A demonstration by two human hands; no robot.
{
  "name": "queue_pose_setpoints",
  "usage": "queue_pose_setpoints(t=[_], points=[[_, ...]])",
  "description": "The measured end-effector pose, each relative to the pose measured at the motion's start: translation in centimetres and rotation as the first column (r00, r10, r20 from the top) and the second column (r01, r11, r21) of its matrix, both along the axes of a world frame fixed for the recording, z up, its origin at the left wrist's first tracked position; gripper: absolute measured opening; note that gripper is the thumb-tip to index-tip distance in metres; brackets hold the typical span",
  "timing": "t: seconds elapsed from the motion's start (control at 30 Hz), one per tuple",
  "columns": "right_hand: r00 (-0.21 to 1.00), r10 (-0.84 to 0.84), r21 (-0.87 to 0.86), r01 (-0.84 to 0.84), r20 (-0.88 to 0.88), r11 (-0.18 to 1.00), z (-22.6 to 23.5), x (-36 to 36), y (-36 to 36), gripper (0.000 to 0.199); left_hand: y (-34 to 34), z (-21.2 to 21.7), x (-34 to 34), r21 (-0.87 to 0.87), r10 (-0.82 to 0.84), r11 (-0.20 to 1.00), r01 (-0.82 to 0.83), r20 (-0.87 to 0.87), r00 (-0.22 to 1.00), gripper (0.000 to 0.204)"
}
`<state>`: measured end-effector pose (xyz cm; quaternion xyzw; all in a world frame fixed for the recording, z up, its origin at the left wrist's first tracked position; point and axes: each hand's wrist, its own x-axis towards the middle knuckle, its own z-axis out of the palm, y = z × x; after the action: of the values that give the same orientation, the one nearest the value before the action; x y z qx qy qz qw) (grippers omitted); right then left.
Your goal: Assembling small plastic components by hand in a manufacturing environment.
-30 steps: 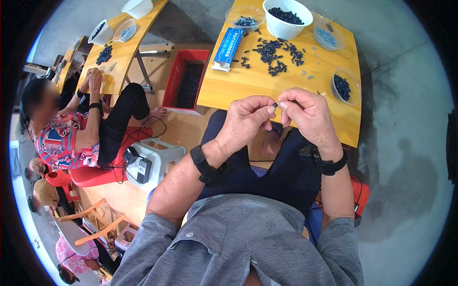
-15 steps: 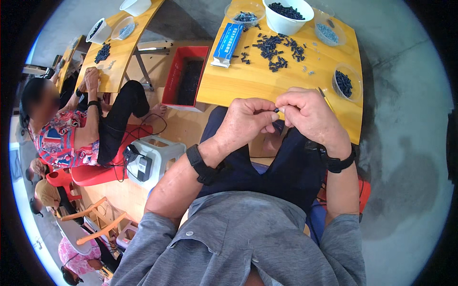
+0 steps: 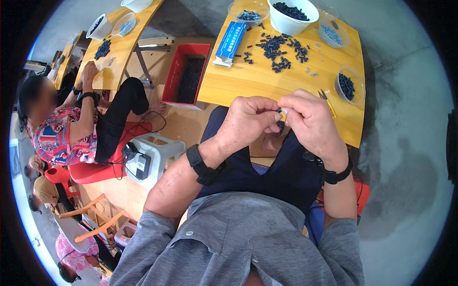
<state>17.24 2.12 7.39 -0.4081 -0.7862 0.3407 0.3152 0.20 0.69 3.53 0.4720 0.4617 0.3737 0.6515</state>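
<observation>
Both hands have drifted slightly lower and nearer the body than half a second ago, and they stay pressed together over the near edge of the wooden table (image 3: pixel 248 86). The left hand (image 3: pixel 250 121) is curled, its fingertips pinched on a small dark piece (image 3: pixel 278 111) that sits right between the two hands; the right hand (image 3: pixel 310 119) meets it from the other side, thumb and forefinger closed on the same piece. So each grip is clenched on that piece, which is mostly hidden by the fingers. A black band circles each wrist.

Just beyond the right hand a pair of yellow-handled tweezers (image 3: pixel 327 102) lies on the table, near a clear cup of dark pieces (image 3: pixel 347 86) at the table's right edge. Farther back a scattered pile of dark pieces (image 3: pixel 281 50) lies loose, with a white bowl (image 3: pixel 292 13) full of the same behind it, a blue and white packet (image 3: pixel 230 42) to the left, and a clear dish (image 3: pixel 330 34) of pale bits to the right.

On the floor left of the table stands a red bin (image 3: pixel 187 76). Farther left another person (image 3: pixel 62 128) in a patterned top sits at a second table (image 3: pixel 119 45)
</observation>
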Motion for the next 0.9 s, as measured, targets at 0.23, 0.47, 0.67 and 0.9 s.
queue_pose_setpoints(t=[0.23,0.47,0.67,0.9], points=[[1.0,0.0,0.067,0.0,-0.004,0.998,0.2,0.0,-0.2,0.011,0.1,-0.1,-0.2,0.007,-0.031,0.999,0.031,-0.009,0.999,0.013],[0.998,-0.05,0.084,0.053,-0.03,0.995,-0.2,0.0,-0.4,0.012,0.2,0.0,0.1,0.016,-0.033,0.999,0.032,0.014,0.999,0.014],[0.972,-0.154,-0.008,0.155,-0.175,0.988,-0.4,-0.1,-0.8,0.011,0.4,0.8,0.2,-0.007,-0.02,1.0,0.02,0.093,0.996,0.016],[0.963,-0.158,-0.022,0.157,-0.22,0.987,-0.7,0.1,-0.2,0.01,0.8,0.8,0.1,0.043,-0.014,0.999,0.01,0.086,0.996,0.015]])
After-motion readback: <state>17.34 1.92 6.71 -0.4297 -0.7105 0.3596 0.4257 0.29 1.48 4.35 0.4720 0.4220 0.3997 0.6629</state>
